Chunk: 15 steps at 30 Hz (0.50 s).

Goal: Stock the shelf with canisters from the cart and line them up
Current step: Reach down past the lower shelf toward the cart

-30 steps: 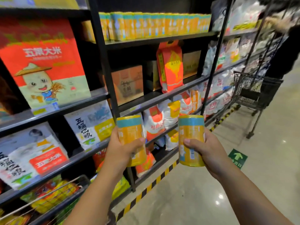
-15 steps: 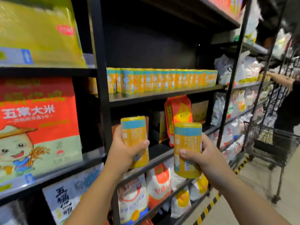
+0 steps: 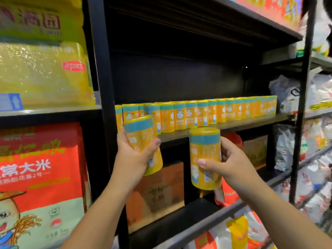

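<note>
"Black store shelving [image 3: 100, 112] filled the view, with a row of canisters [image 3: 203, 112], orange with teal caps, standing along the back of the middle shelf [image 3: 233, 125]. Which step was the person on?"

"Placing, by the look of it. Each hand carried one can just in front of that shelf's edge, and neither was set down yet."

"How did the hands lie?"

"The left hand [image 3: 133, 159] was wrapped round a tilted canister [image 3: 142, 139], its cap leaning left, at the row's left end. The right hand [image 3: 231, 162] gripped an upright canister [image 3: 204, 155] below the edge, thumb across the front."

"And next?"

"Probably lifting both over the lip and standing them upright on the bare front strip, flush with the row."
</note>
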Available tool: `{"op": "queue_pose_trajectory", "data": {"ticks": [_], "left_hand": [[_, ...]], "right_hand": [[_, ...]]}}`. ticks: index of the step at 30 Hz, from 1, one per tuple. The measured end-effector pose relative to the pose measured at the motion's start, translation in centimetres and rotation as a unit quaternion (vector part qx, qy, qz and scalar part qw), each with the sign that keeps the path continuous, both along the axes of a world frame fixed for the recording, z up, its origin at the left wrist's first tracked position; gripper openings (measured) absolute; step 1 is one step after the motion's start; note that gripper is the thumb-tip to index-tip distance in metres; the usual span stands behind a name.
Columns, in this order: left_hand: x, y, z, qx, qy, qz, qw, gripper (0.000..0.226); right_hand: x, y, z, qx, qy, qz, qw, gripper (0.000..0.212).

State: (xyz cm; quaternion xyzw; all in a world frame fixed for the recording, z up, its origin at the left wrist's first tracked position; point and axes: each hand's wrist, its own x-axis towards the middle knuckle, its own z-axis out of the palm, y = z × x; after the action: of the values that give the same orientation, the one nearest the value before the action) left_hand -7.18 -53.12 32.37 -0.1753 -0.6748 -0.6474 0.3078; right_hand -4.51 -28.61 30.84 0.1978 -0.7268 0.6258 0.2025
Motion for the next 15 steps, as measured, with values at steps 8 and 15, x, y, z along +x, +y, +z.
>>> {"op": "queue_pose_trajectory", "data": {"ticks": [8, 15], "left_hand": [[-6.2, 1.4, 2.8, -0.066, 0.013, 0.134, 0.989, 0.099], [-8.1, 2.1, 3.5, -0.058, -0.019, 0.252, 0.966, 0.07]], "right_hand": [[-10.7, 0.3, 4.7, 0.003, 0.05, 0.105, 0.993, 0.057], [-16.8, -2.1, 6.2, 0.033, 0.063, 0.19, 0.979, 0.054]]}}
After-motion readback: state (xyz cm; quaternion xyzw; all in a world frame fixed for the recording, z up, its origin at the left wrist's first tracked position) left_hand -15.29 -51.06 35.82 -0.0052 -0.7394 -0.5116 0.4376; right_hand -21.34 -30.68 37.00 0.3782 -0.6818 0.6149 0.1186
